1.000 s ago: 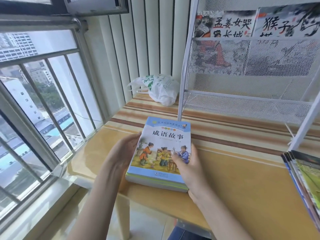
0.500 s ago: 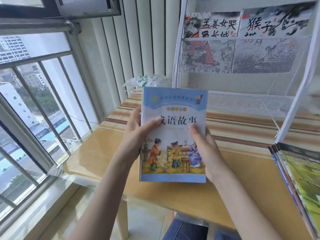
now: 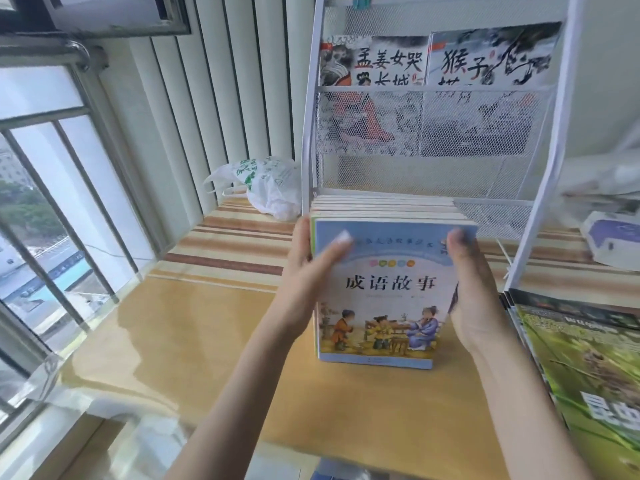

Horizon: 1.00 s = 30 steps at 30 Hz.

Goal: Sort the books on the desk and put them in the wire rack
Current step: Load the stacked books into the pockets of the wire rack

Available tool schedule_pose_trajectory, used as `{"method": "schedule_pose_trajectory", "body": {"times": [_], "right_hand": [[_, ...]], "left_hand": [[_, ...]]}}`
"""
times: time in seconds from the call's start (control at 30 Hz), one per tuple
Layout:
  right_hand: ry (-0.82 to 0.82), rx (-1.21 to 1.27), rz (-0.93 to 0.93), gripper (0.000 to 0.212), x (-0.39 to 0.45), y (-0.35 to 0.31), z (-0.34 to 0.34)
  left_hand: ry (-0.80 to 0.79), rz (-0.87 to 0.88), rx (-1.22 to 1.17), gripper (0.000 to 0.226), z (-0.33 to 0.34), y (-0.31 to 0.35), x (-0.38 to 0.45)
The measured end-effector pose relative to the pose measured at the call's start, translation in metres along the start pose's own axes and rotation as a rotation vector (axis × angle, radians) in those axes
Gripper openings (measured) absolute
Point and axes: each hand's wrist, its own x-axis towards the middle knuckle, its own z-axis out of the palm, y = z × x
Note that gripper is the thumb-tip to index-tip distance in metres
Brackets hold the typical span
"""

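Now, hands: left hand (image 3: 313, 268) and right hand (image 3: 474, 289) grip the book stack (image 3: 384, 271) upright.
Rack: wire rack (image 3: 426, 168) just beyond, far side.

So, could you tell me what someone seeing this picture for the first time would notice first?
Most likely the stack of books stood upright at the centre of the desk, its blue cover facing the camera, gripped by the left hand and the right hand on either side. Just behind stands the white wire rack, with two picture books in its upper shelf. A pile of magazines lies at the desk's right edge.
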Motion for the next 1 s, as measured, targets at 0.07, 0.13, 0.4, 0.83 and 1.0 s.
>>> {"method": "schedule_pose_trajectory", "body": {"times": [0.07,0.13,0.4,0.83,1.0], "right_hand": [[0.032,-0.012,-0.019,0.040,0.009,-0.019,0.009],[0.057,-0.024,-0.054,0.039,0.018,-0.028,0.015],[0.237,-0.004,-0.163,0.027,0.014,-0.028,0.026],[0.386,-0.049,-0.232,0.035,0.000,-0.020,0.034],[0.416,-0.078,-0.293,0.039,0.018,-0.030,0.035]], "left_hand": [[0.101,-0.008,0.018,0.065,0.007,0.016,0.012],[0.170,0.007,0.080,0.043,0.014,0.025,0.020],[0.256,0.117,0.016,0.015,0.023,0.021,0.021],[0.323,0.151,0.042,0.038,0.032,-0.013,0.000],[0.376,0.253,0.067,0.033,0.030,-0.003,0.017]]}}
